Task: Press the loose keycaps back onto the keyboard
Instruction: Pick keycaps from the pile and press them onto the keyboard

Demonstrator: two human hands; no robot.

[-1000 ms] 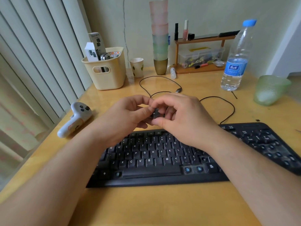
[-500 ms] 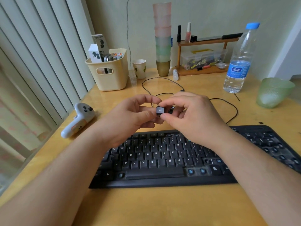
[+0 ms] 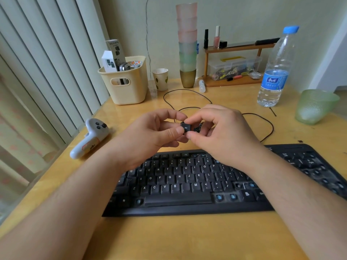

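Above the black plastic keyboard (image 3: 187,184), a small black square "Alt" keycap (image 3: 185,127) is pinched between the curled fingers of the left hand (image 3: 150,136) and right hand (image 3: 223,132); more dark keycaps (image 3: 198,128) are cupped in the right.

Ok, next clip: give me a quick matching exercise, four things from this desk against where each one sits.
Things:
1. keycap
2. water bottle
3. game controller
4. stack of cups

Places:
A. far right of the desk
B. pinched between both hands, above the keyboard
C. by the back wall, left of the small shelf
D. left desk edge, near the blinds

Pairs: 1-B, 2-A, 3-D, 4-C
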